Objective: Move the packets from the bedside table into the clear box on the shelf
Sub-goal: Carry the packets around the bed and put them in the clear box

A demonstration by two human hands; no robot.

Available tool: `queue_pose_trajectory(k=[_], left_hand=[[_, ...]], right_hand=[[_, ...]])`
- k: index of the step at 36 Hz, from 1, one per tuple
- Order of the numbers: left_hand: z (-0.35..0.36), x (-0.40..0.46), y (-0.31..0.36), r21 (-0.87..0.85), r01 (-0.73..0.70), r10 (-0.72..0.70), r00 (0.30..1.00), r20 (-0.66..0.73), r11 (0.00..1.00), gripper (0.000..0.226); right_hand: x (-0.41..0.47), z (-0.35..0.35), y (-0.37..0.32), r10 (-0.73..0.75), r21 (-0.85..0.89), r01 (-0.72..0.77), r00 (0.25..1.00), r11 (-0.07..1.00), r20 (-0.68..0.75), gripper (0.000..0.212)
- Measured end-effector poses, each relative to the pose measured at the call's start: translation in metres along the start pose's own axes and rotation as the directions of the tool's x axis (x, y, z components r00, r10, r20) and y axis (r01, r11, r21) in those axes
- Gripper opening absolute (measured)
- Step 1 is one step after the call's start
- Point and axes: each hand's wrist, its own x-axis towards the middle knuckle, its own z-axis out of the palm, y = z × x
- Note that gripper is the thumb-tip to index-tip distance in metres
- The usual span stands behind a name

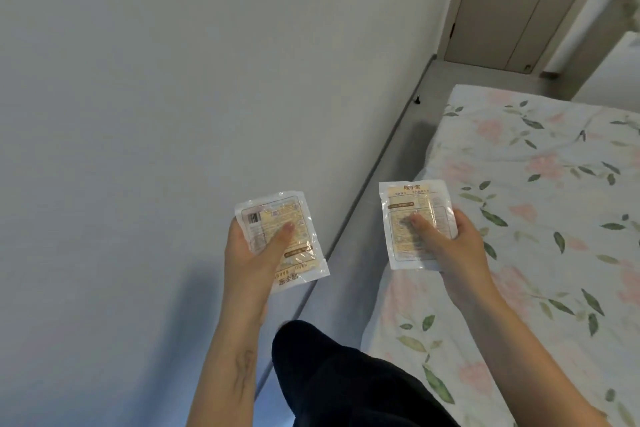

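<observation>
Two flat, squarish packets of clear crinkled plastic, each with a pale yellow printed insert, are held up in front of the person, one in each hand. The left packet (pixel 281 240) is turned upside down to the camera: a small barcode sits near its upper left corner, a brown band crosses its lower part, and its inverted lettering runs along the bottom edge. The left hand (pixel 254 253) grips it from below, thumb pressed flat across the middle of the face and the other fingers hidden behind. The right packet (pixel 415 224) stands upright, with a printed heading at the top and a framed panel of fine text below, too small to read. The right hand (pixel 453 246) clasps it the same way, thumb lying across the panel and fingertips curling round its right edge. Both wrappers are glossy and catch the light in creases, with sealed transparent margins round the inserts.

The packets are well apart, held in the air over a narrow strip of grey floor (pixel 398 156) between a plain, smooth white wall (pixel 173 80) and a bed with a soft, rumpled white floral sheet (pixel 536 201) printed with pink blossoms and green leaves. A dark trouser knee (pixel 332 371) shows below, between the bare forearms. A pale wooden door (pixel 512 3) stands at the far end
</observation>
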Motion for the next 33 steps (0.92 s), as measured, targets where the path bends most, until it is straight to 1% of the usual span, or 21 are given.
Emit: queue_pose_trajectory(k=[6,10,13,18,21,25,29,33], left_hand=[[0.012,0.058,0.01,0.015,-0.003,0.002,0.997,0.076,1.0,0.032],[0.036,0.103,0.015,-0.009,-0.004,0.005,0.993,0.118,1.0,0.03],[0.068,0.141,0.015,-0.003,0.036,-0.035,0.983,0.179,0.999,0.03],[0.157,0.231,0.028,0.004,0.068,-0.067,0.958,0.278,0.998,0.03],[0.226,0.288,0.049,-0.003,0.059,-0.054,0.927,0.37,0.998,0.033],[0.313,0.352,0.086,-0.028,0.037,-0.021,0.891,0.453,0.999,0.033],[0.376,0.399,0.116,-0.052,0.018,0.01,0.871,0.491,0.998,0.031],[0.416,0.436,0.13,-0.073,0.01,0.027,0.874,0.485,0.997,0.032]], right_hand=[[0.037,0.026,-0.011,-0.031,0.022,0.032,0.997,0.999,-0.068,0.036],[0.076,0.04,-0.018,-0.021,0.035,0.024,0.996,0.999,-0.089,0.029],[0.116,0.042,-0.024,-0.003,0.048,0.009,0.99,0.999,-0.142,0.028],[0.206,0.027,-0.048,0.0,0.04,0.011,0.965,0.999,-0.264,0.025],[0.266,0.01,-0.074,-0.023,0.03,0.035,0.945,0.999,-0.327,0.024],[0.333,-0.012,-0.119,-0.067,0.02,0.081,0.918,0.996,-0.391,0.024],[0.385,-0.028,-0.155,-0.103,0.017,0.122,0.899,0.992,-0.426,0.032],[0.431,-0.031,-0.174,-0.115,0.022,0.137,0.901,0.99,-0.418,0.034]])
